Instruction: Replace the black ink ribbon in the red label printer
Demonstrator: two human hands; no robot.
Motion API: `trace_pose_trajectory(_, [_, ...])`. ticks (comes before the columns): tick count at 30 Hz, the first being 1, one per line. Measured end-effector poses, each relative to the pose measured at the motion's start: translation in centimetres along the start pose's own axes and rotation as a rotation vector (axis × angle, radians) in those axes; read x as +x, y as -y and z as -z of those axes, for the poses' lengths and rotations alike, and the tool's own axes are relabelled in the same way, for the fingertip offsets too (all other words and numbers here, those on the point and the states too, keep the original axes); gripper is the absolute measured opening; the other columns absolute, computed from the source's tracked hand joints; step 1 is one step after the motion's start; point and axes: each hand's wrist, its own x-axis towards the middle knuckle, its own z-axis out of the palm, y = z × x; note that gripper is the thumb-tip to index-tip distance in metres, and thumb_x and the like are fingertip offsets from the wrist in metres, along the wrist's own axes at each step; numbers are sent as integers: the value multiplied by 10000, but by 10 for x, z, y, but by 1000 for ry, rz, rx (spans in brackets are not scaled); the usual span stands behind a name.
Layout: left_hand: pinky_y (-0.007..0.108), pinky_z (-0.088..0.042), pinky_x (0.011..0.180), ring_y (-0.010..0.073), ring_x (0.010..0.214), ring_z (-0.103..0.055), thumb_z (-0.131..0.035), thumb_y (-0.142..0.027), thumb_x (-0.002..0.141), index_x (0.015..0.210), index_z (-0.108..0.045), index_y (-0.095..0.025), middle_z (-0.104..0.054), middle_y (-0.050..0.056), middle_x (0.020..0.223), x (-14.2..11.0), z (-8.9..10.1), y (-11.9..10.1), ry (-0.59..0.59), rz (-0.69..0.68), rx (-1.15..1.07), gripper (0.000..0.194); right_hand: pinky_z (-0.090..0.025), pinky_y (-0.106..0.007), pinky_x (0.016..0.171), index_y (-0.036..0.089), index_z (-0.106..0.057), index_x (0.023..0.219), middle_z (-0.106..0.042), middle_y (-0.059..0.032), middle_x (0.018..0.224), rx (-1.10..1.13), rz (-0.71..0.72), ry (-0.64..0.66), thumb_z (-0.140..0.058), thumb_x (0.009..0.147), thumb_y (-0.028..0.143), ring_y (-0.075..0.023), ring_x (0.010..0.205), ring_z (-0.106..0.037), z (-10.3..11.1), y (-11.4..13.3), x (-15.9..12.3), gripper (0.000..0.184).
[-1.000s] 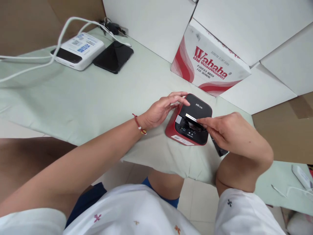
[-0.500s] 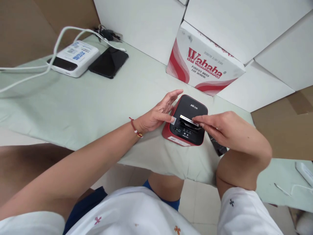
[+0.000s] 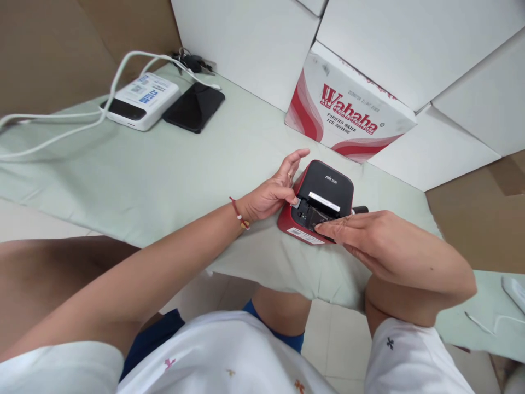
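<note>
A small red and black label printer (image 3: 331, 178) sits near the table's front edge. My left hand (image 3: 273, 194) is at its left side, its thumb on a grey tab (image 3: 295, 202) and its other fingers stretched out and apart. Across the printer's top runs a slot beside a white sticker (image 3: 324, 201). A dark glossy strip (image 3: 316, 216) lies from the slot over the front panel. My right hand (image 3: 363, 232) has its fingers pressed together on that strip at the front; its thumb is hidden. Behind the right hand a black object (image 3: 360, 209) shows only its end.
Behind the printer stands a red and white water carton (image 3: 348, 117) against white boxes (image 3: 406, 44). On the left lie a white device (image 3: 143, 101) with cables, a black phone (image 3: 196, 108) and keys (image 3: 192, 61). A cardboard box (image 3: 471, 219) is at the right.
My right fingers have moved from the slot toward the printer's front, and the dark strip now covers the panel's icons. My left thumb stays on the grey tab. The view has shifted slightly.
</note>
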Motion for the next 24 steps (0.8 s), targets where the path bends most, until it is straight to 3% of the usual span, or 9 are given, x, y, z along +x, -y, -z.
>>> trace_pose_trajectory(3, [404,-427,1318,296,1636,-439,-744,-86,565,1495,-594,-449,-461,-62,1722,-1,2,2,19,5,22,1010,-611,-277,763,284,-716,1447,-860,-60,1214,-8,-17,7,-496,1028,70,-192,924,-819,1,1,0,520])
trace_pose_trajectory(6, [430,-466,1267,310,1559,-523,-765,-117,610,1552,-552,-438,-488,-20,1709,-1,7,5,79,-1,59,1017,-566,-264,726,251,-751,1368,-866,-57,1108,37,-67,-22,-466,1050,112,-172,829,-790,-1,-4,7,450])
trace_pose_trajectory(10, [479,-448,1255,339,1567,-482,-774,-174,646,1545,-560,-426,-473,2,1731,1,13,10,137,-3,111,958,-518,-289,740,208,-774,1301,-846,-73,995,23,-374,-163,-440,1080,186,-193,815,-756,-12,-23,35,401])
trace_pose_trajectory(14, [439,-480,1165,321,1476,-522,-742,-214,668,1525,-589,-401,-561,17,1632,2,16,11,143,24,136,891,-435,-325,730,172,-775,1268,-830,-149,1108,-121,-573,7,-533,1066,257,-261,938,-741,-26,-42,64,326])
trace_pose_trajectory(16, [410,-510,1055,293,1316,-603,-728,-217,681,1527,-589,-388,-629,31,1523,2,16,10,145,52,146,874,-391,-334,709,168,-754,1304,-822,-159,1150,-145,-591,74,-582,1047,274,-273,952,-729,-30,-47,72,327])
trace_pose_trajectory(19, [369,-506,928,246,1119,-637,-718,-202,694,1513,-597,-360,-687,35,1357,0,16,8,155,79,153,843,-357,-343,690,171,-741,1318,-819,-151,1162,-152,-602,78,-612,1005,228,-277,956,-725,-34,-51,77,343])
trace_pose_trajectory(24, [362,-495,913,244,1117,-641,-720,-179,693,1482,-603,-340,-702,37,1316,0,14,5,157,80,133,814,-432,-330,733,207,-763,1335,-824,-103,1126,-46,-531,-5,-644,956,196,-247,928,-725,-20,-44,58,398])
